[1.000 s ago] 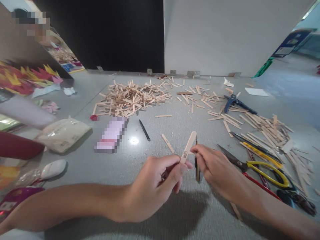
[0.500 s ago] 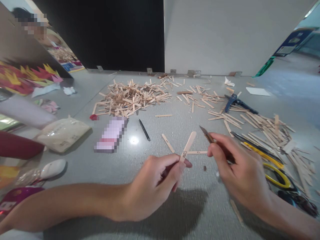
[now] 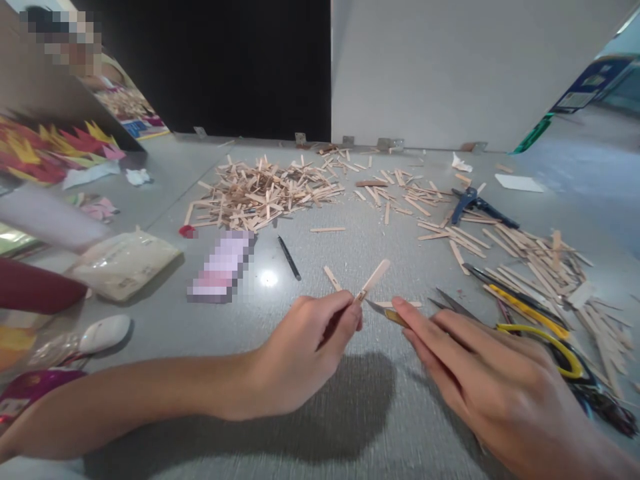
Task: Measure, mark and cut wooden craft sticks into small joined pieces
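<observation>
Between the thumb and fingers of my left hand (image 3: 313,347) is a wooden craft stick (image 3: 376,275), its rounded end pointing up and to the right. My right hand (image 3: 480,373) grips a small craft knife (image 3: 390,314), with the index finger stretched along it. The blade tip is at the stick, close to my left fingertips; whether it touches I cannot tell. Just beyond my hands lie one short stick (image 3: 331,279) and another stick (image 3: 413,304), partly hidden. Scissors with yellow-and-black handles (image 3: 560,350) rest beside my right hand, partly covered by it.
A heap of short sticks (image 3: 265,193) lies at the back, with loose sticks (image 3: 535,260) on the right. Blue pliers (image 3: 470,203), a yellow utility knife (image 3: 530,310), a black pen (image 3: 289,259), a phone-like pink object (image 3: 223,267) and a white mouse (image 3: 106,333) surround the work area.
My right hand has moved left and turned over, bringing the knife blade to the stick. My left hand has tilted the stick and shifted slightly; more of the scissors shows.
</observation>
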Demonstrator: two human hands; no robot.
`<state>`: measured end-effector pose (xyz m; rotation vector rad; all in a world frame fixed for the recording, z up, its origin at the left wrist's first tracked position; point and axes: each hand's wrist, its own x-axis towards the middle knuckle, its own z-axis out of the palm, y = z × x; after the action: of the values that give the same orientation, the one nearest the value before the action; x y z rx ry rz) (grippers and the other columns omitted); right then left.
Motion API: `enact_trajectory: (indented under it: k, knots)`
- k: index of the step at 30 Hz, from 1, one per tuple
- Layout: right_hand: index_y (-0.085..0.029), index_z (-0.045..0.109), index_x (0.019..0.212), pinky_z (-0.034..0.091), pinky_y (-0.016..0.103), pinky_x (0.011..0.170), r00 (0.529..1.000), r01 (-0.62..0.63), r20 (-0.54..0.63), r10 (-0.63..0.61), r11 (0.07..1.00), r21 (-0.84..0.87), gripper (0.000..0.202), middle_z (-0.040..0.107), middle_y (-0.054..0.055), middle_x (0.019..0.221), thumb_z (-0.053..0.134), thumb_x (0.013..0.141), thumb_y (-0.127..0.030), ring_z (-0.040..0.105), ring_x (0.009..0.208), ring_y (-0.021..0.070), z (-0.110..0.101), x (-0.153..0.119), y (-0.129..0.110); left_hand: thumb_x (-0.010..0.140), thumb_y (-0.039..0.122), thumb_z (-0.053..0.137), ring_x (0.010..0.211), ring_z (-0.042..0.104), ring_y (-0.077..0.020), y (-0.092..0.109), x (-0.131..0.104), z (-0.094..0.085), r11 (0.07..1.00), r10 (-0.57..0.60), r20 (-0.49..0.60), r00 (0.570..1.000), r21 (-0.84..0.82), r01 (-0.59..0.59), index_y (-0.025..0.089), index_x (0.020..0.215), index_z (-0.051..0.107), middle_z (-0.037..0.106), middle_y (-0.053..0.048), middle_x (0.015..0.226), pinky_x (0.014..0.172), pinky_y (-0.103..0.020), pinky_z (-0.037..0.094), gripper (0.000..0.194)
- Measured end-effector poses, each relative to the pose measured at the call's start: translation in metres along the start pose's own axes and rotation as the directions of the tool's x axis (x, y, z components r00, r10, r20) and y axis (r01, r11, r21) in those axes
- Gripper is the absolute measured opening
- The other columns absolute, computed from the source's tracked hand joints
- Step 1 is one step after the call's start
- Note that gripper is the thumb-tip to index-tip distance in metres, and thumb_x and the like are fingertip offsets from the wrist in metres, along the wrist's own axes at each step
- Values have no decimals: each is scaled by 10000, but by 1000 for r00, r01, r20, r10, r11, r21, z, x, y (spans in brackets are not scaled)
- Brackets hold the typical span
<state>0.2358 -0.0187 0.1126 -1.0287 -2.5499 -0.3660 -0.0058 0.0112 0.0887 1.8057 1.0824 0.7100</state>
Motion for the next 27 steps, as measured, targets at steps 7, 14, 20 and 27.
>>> enact_trajectory:
  k: [7,14,20,27]
  knots:
    - [-167,740,1370,556,299,500,967,-223,-83,242,956,193,332,850,90,896,495,1147,-184,766,606,207,13,0,3,1102,376,508,492,378,-98,-7,4,-1,998,-31,-37,999,-55,29,239,1005,500,458,128,572,519,-233,277,168]
    - [-171,752,1270,601,286,633,909,-383,13,417,821,424,318,857,84,919,478,1113,-210,799,712,208,37,8,5,987,385,677,675,590,-126,-6,18,-10,978,-66,-75,995,-203,50,204,793,589,674,3,792,616,-241,447,279]
    - [-229,628,746,411,234,452,790,-565,267,552,486,667,314,597,-38,562,572,1043,-311,545,466,133,40,17,-8,950,439,765,757,695,-161,-15,26,-3,839,-161,-72,984,-534,99,186,862,653,755,-40,815,682,-259,524,290]
    - [-220,663,748,469,206,453,717,-517,155,680,369,772,271,673,-20,585,647,1001,-315,607,465,124,50,18,-30,816,577,879,731,637,-155,-23,21,22,743,-208,63,976,-639,199,177,935,809,753,-41,850,667,-271,491,423]
